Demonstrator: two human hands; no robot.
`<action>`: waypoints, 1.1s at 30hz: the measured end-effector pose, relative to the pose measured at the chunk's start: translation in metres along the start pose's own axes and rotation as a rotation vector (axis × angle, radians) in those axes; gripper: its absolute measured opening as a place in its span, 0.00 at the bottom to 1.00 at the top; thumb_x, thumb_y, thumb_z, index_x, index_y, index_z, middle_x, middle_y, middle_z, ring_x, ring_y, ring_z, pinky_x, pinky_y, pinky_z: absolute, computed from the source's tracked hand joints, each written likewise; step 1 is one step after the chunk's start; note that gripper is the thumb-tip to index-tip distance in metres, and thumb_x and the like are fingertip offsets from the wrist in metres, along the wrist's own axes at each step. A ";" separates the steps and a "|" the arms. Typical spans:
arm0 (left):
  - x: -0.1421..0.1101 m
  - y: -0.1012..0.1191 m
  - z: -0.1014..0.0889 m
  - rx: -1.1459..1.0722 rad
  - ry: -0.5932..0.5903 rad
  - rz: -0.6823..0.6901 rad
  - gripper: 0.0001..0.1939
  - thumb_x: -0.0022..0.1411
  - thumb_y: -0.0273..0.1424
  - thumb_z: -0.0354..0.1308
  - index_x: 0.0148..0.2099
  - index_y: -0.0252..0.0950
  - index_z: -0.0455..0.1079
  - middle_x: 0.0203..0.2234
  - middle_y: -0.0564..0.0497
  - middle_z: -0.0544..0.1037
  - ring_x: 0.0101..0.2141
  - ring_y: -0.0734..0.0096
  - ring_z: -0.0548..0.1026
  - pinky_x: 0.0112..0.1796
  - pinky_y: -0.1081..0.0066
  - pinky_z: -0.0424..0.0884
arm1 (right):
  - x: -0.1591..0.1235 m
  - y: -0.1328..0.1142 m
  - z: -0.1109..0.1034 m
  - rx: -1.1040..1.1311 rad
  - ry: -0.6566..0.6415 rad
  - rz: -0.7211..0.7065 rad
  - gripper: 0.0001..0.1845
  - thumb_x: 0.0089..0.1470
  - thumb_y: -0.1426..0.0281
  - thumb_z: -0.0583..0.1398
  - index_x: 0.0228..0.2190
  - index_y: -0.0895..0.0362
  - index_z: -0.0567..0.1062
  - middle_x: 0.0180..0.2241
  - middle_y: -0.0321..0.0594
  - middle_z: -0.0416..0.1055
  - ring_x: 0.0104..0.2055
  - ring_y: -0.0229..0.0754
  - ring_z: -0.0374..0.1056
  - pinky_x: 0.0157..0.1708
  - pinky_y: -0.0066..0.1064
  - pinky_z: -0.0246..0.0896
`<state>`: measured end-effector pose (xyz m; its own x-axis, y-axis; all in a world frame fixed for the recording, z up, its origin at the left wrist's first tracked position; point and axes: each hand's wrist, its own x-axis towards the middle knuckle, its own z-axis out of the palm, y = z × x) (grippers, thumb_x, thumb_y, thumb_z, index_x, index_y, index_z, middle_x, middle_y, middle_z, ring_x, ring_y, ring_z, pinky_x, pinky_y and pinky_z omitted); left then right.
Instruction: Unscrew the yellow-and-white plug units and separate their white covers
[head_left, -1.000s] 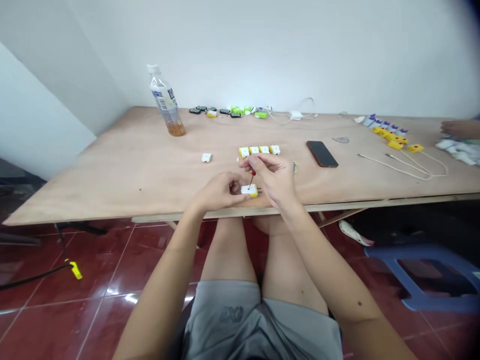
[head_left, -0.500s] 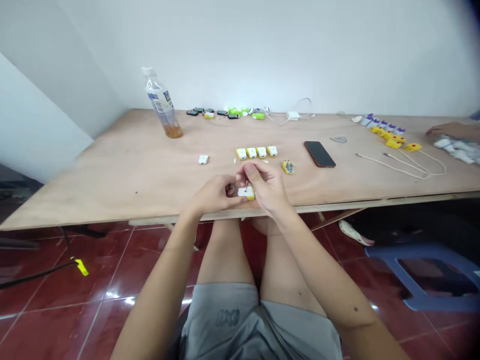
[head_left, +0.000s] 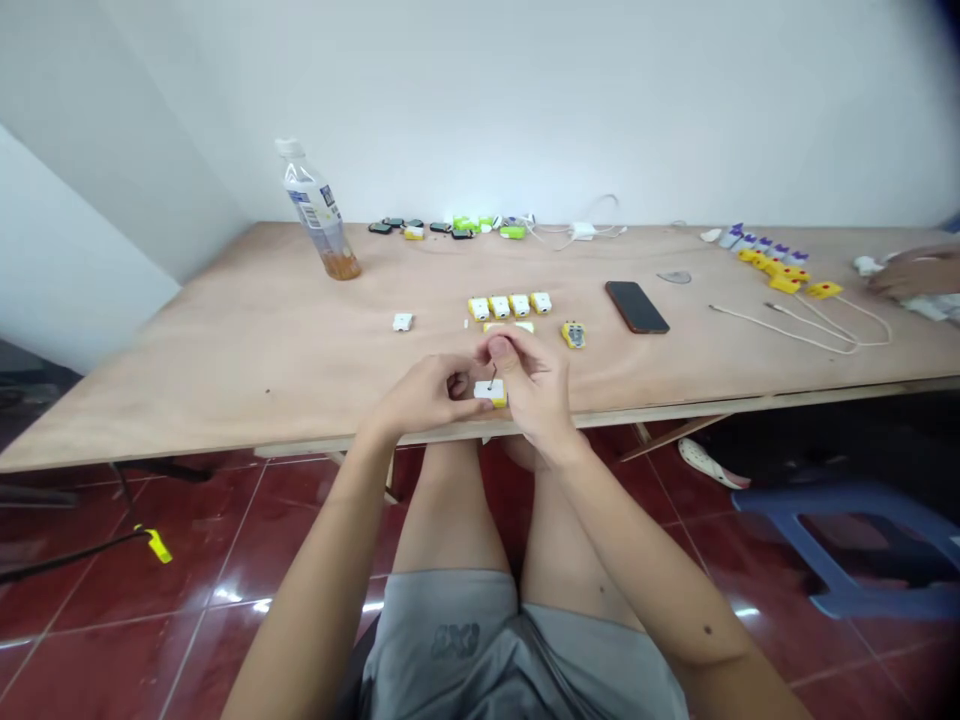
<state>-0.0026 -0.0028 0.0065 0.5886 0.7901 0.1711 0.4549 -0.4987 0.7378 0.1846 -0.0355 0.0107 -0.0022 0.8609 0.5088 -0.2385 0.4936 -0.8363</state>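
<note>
Near the table's front edge, my left hand (head_left: 429, 393) is closed on a small white-and-yellow plastic box (head_left: 489, 389), its fingers and thumb along the left side. My right hand (head_left: 534, 378) pinches a small screwdriver, whose thin dark shaft (head_left: 493, 376) points down at the middle of the white face; the handle is hidden in the fingers. Just beyond the hands are several similar white-and-yellow boxes (head_left: 499, 307) in a row, and one more white-and-yellow piece (head_left: 517, 327) partly behind my right hand. An opened yellow housing (head_left: 574, 334) with grey insides lies to the right.
A white box (head_left: 403, 322) and a leaning bottle (head_left: 321, 215) are at left. Black and green parts (head_left: 465, 226) lie by the wall. A phone (head_left: 637, 307), white cables (head_left: 795, 330) and yellow pieces (head_left: 784, 278) are at right, near another person's hand (head_left: 911, 275). A blue stool (head_left: 780, 540) stands below.
The view has shifted slightly. My right hand has turned a little around the screwdriver, whose shaft stays at the box. The other person's hand at far right has moved over the white items.
</note>
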 end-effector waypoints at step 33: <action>-0.002 -0.002 -0.001 -0.023 -0.032 0.027 0.12 0.66 0.39 0.68 0.38 0.37 0.73 0.24 0.57 0.68 0.26 0.71 0.65 0.30 0.70 0.60 | 0.022 -0.012 0.000 0.279 -0.184 0.361 0.24 0.64 0.44 0.70 0.44 0.52 0.84 0.31 0.33 0.55 0.33 0.40 0.55 0.33 0.32 0.61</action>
<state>-0.0055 -0.0026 0.0055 0.6217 0.7645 0.1704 0.4236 -0.5113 0.7478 0.1871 -0.0225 0.0315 -0.2987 0.9223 0.2452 -0.4422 0.0939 -0.8920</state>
